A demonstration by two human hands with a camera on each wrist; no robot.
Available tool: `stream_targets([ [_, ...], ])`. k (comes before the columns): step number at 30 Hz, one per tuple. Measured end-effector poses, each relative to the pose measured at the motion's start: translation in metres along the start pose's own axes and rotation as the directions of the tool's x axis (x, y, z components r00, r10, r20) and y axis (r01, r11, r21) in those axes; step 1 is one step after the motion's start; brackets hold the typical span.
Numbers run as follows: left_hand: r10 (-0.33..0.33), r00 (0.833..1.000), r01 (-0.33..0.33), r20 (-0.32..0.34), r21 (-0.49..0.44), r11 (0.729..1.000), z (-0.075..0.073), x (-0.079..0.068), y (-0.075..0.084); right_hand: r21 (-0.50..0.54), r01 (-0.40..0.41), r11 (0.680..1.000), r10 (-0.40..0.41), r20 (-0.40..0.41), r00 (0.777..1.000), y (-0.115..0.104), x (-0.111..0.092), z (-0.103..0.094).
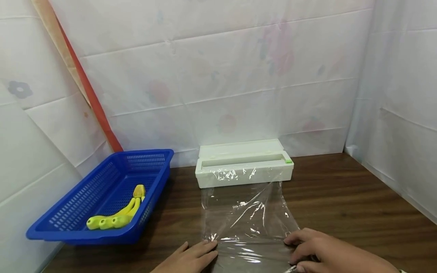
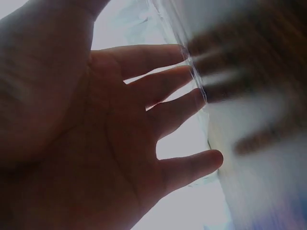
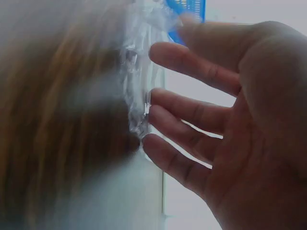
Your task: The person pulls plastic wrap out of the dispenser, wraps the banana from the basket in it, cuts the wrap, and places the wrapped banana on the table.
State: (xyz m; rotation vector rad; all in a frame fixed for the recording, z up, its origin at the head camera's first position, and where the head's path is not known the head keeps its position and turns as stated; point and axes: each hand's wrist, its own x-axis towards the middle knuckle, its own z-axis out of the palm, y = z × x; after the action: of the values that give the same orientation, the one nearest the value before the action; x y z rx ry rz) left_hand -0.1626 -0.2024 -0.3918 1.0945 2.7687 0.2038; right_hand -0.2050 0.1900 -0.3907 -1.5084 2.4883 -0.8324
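A sheet of clear plastic wrap [image 1: 250, 216] runs toward me from a white dispenser box [image 1: 244, 176], whose lid stands raised at the back. Straight fingers of my left hand [image 1: 191, 258] touch the sheet's left edge, fingertips at the film in the left wrist view, where the palm [image 2: 110, 124] faces the camera. On the other side, my right hand [image 1: 324, 250] has its fingers slightly bent and spread along the right edge. Crumpled film [image 3: 136, 96] lies against those fingertips in the right wrist view, the thumb apart from the index finger.
At the left stands a blue perforated basket [image 1: 83, 182] holding a yellow-green toy banana bunch [image 1: 119, 218]. Dark wood tabletop [image 1: 334, 189] extends to the right. Pale patterned sheeting [image 1: 218, 76] hangs behind, with an orange-red strip [image 1: 90, 94] at the left.
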Motion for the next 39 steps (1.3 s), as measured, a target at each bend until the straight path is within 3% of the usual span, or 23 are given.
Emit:
stream_targets([
  [3, -0.015, 1.0, 0.015, 0.027, -0.024, 1.0, -0.001, -0.001, 0.001, -0.056, 0.023, 0.998, -0.024, -0.015, 1.0, 0.002, 0.002, 0.001],
  [9, -0.006, 0.999, 0.007, 0.032, -0.021, 1.0, -0.002, -0.001, -0.001, -0.111, -0.054, 0.992, 0.053, -0.013, 0.999, 0.001, 0.002, 0.001],
  [16, -0.01, 0.997, 0.015, 0.072, -0.078, 0.997, -0.004, 0.0, 0.0, -0.213, -0.001, 0.977, -0.01, -0.051, 0.999, -0.003, -0.009, 0.001],
  [22, -0.05, 0.993, 0.06, 0.109, -0.091, 0.994, -0.006, -0.001, 0.003, -0.29, -0.029, 0.956, 0.019, -0.037, 0.999, -0.007, -0.015, 0.0],
  [27, -0.002, 0.999, 0.003, 0.037, -0.045, 0.999, -0.005, -0.004, -0.002, -0.294, -0.069, 0.953, 0.077, 0.016, 0.997, -0.01, -0.018, -0.005],
  [34, 0.01, 0.999, -0.008, 0.04, -0.042, 0.999, -0.004, -0.004, -0.004, -0.215, -0.108, 0.971, 0.127, 0.078, 0.989, -0.012, -0.022, -0.007],
  [37, 0.101, 0.994, -0.101, -0.044, 0.016, 0.995, -0.004, -0.002, -0.005, -0.169, -0.091, 0.981, 0.107, 0.089, 0.99, -0.01, -0.022, -0.007],
  [39, 0.178, 0.976, -0.171, -0.123, 0.064, 0.983, -0.004, 0.0, -0.006, -0.135, -0.072, 0.988, 0.082, 0.068, 0.994, -0.007, -0.019, -0.008],
])
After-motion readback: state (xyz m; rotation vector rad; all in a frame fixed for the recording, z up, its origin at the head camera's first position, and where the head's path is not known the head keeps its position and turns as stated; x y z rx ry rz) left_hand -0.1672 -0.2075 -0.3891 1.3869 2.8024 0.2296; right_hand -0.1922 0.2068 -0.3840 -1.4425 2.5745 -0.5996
